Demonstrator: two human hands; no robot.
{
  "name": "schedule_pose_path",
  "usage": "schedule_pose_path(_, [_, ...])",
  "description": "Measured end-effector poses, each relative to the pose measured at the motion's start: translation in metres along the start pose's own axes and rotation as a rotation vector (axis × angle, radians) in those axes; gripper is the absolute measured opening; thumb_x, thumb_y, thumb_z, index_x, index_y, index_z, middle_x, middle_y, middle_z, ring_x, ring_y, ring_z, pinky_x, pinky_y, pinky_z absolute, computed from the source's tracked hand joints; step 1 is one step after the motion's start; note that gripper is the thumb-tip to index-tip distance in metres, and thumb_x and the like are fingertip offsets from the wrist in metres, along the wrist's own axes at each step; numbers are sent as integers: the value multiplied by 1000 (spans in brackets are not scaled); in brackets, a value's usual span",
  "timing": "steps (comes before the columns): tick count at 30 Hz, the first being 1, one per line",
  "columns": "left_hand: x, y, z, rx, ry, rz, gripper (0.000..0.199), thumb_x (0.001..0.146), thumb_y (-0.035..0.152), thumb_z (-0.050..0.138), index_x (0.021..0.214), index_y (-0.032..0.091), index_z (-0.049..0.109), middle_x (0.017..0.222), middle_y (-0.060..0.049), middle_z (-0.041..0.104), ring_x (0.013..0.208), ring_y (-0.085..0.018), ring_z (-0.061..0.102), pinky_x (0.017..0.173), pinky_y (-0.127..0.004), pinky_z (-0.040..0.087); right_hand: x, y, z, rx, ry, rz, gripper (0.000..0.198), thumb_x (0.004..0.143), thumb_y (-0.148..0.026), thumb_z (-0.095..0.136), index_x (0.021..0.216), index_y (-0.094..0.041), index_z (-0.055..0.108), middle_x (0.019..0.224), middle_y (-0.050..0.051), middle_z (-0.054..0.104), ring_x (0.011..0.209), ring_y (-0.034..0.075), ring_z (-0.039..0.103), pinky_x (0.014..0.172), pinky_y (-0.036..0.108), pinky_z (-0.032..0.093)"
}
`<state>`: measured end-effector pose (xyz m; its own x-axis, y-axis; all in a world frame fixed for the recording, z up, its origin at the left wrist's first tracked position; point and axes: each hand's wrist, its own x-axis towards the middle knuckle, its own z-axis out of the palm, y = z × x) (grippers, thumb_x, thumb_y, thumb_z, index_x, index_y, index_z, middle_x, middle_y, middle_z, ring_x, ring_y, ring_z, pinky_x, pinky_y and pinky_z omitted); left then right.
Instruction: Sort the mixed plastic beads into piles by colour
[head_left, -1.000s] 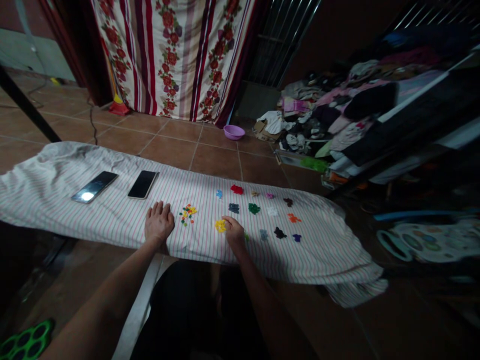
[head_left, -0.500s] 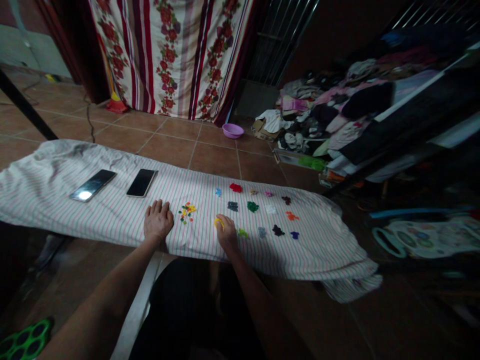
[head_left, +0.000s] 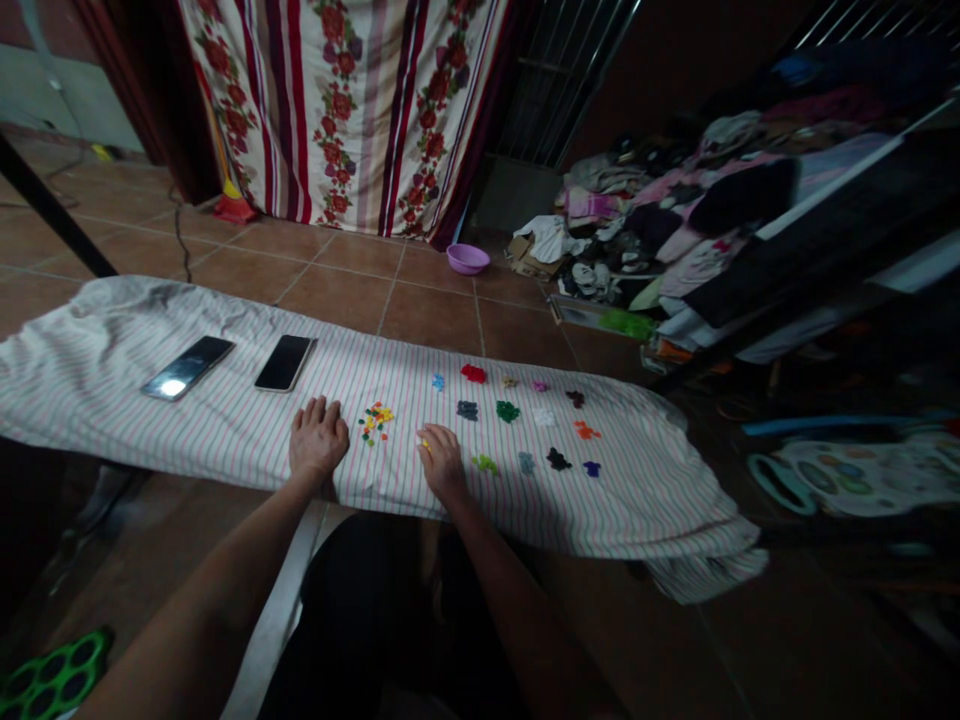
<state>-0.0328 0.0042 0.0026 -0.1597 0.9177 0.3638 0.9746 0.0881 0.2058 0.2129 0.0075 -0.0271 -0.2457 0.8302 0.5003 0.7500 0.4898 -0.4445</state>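
My left hand (head_left: 319, 440) lies flat on the striped cloth, fingers stretched out, holding nothing. Just to its right is a mixed heap of tiny pieces (head_left: 375, 422) in yellow, orange, red and green. My right hand (head_left: 442, 463) rests low over the cloth, its fingers curled and close together. A bit of yellow, one of the small pieces (head_left: 425, 444), shows at the thumb and fingertips; the hand hides whatever else is under it. Nearest on its right is a lime-green cluster (head_left: 485, 464), with a dark grey cluster (head_left: 467, 411) beyond the fingers.
Further single-colour clusters, among them red (head_left: 473, 373), green (head_left: 508, 411), white (head_left: 543, 417), orange (head_left: 586, 430) and black (head_left: 558, 459), spread rightward. Two phones (head_left: 187, 368) (head_left: 284, 363) lie on the left. A purple basin (head_left: 468, 260) and heaped clothes (head_left: 675, 215) are on the floor beyond.
My right hand has shifted slightly left, and its fingers have drawn together, covering most of the yellow that showed before. My left hand stays in place.
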Motion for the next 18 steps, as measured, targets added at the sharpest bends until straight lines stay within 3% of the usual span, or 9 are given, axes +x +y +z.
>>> schedule_pose_path(9, [-1, 0, 0, -43, 1, -9, 45, 89, 29, 37, 126, 14, 58, 138, -16, 52, 134, -30, 40, 111, -48, 27, 4, -4, -5, 114, -44, 27, 23, 90, -16, 41, 91, -20, 64, 93, 8, 61, 96, 22, 52, 91, 40, 43])
schedule_pose_path(18, [-1, 1, 0, -9, 19, -2, 45, 89, 29, 37, 127, 15, 57, 138, -15, 52, 132, -29, 41, 110, -46, 28, 4, -2, -3, 137, -23, 40, 20, 91, -23, 47, 94, -19, 66, 96, 9, 61, 97, 23, 53, 91, 40, 45])
